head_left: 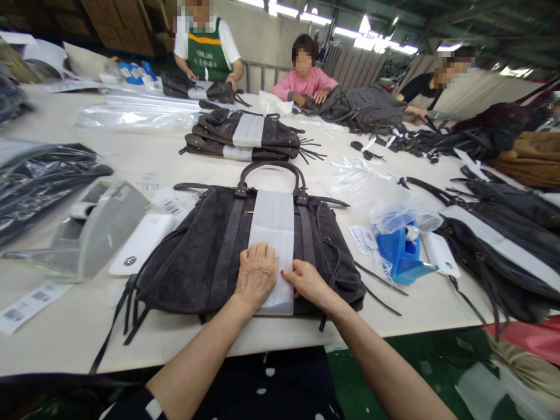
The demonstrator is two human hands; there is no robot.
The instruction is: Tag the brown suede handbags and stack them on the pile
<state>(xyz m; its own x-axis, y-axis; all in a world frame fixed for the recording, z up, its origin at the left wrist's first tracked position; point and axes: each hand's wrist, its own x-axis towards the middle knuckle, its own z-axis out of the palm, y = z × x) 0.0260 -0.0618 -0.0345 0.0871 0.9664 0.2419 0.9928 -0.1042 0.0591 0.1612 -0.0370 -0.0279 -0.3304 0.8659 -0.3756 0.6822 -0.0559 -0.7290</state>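
A dark grey suede handbag (184,265) lies flat on the table before me, its two looped handles pointing away. A white foam wrap (273,216) runs as a band down the bag's middle. My left hand (257,273) presses on the band's near half with its fingers curled together; the fingertips are hidden. At the band's right edge my right hand (310,284) is closed, thumb and fingers pinching the foam wrap. Thin dark straps hang from both sides of the bag.
Tape dispensers, one clear grey (102,233) and one blue (400,251), flank the bag. Wrapped bags (245,137) are stacked beyond it. More dark bags (503,251) lie at the right. Plastic-covered bags (39,181) lie left. Several people work across the table (149,157).
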